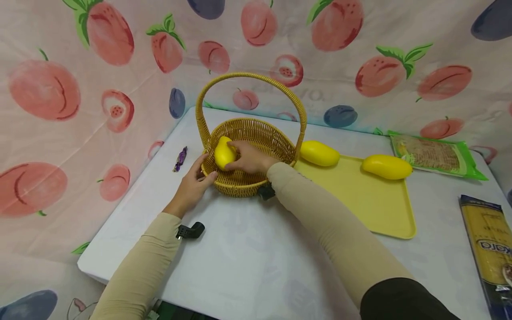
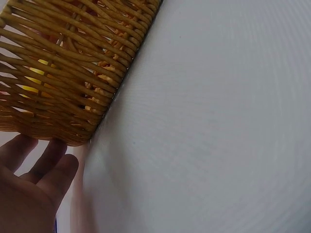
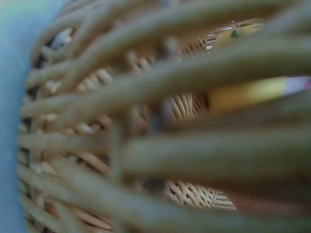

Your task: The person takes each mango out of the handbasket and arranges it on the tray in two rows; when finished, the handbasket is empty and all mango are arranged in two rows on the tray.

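Observation:
A yellow wicker basket (image 1: 238, 191) with a tall arched handle stands on the white table. Inside its left part is a yellow mango (image 1: 223, 153), and my right hand (image 1: 252, 158) grips it from the right side. My left hand (image 1: 192, 184) holds the basket's left rim, thumb over the edge; in the left wrist view its fingertips (image 2: 58, 150) touch the outer weave. Through the basket wall, the right wrist view shows part of the yellow mango (image 3: 248, 94), mostly hidden by blurred strands.
Right of the basket lies a yellow tray (image 1: 368, 200), with one mango (image 1: 320, 153) at its left corner and another mango (image 1: 386, 167) at its back edge. A purple wrapped candy (image 1: 181, 159) lies left. Farther right are a green-edged packet (image 1: 434, 155) and a gold packet (image 1: 490, 244).

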`<state>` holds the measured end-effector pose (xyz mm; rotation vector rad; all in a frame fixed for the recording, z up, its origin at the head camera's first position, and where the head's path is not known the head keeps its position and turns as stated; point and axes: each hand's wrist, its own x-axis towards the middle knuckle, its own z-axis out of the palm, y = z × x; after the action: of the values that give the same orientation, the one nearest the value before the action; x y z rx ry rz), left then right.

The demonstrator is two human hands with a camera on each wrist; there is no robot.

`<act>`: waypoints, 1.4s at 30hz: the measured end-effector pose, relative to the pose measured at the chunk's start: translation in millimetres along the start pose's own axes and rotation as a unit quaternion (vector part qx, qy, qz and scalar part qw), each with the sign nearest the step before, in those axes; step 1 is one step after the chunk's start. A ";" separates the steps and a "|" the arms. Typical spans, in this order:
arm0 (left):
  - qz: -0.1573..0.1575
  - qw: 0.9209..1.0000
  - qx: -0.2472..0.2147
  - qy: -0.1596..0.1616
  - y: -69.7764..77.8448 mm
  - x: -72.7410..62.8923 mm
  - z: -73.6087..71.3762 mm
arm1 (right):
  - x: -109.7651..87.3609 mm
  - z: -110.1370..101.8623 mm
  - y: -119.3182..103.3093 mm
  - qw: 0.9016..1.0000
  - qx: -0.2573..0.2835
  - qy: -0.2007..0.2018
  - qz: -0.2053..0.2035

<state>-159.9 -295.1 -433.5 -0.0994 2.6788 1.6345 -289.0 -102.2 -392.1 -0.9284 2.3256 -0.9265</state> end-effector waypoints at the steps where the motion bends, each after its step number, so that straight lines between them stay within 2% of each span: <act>1: 0.001 1.000 0.000 0.000 0.1 0.0 0.1 | 0.0 0.0 -0.2 1.000 -0.001 0.000 0.001; 13: 0.002 1.000 0.004 -0.001 -0.6 1.0 0.6 | -2.0 1.0 -4.8 1.000 -0.002 -0.002 0.024; 23: 0.000 1.000 -0.001 -0.001 3.5 -0.1 1.7 | -0.7 1.9 -6.5 0.999 -0.010 0.017 0.036; 42: -0.005 1.000 0.009 0.002 -1.2 0.8 0.7 | -7.3 -6.9 1.2 0.999 -0.024 0.013 0.016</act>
<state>-160.6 -295.0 -434.9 -0.1174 2.6906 1.6095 -289.0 -93.4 -387.2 -0.8991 2.3881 -0.8786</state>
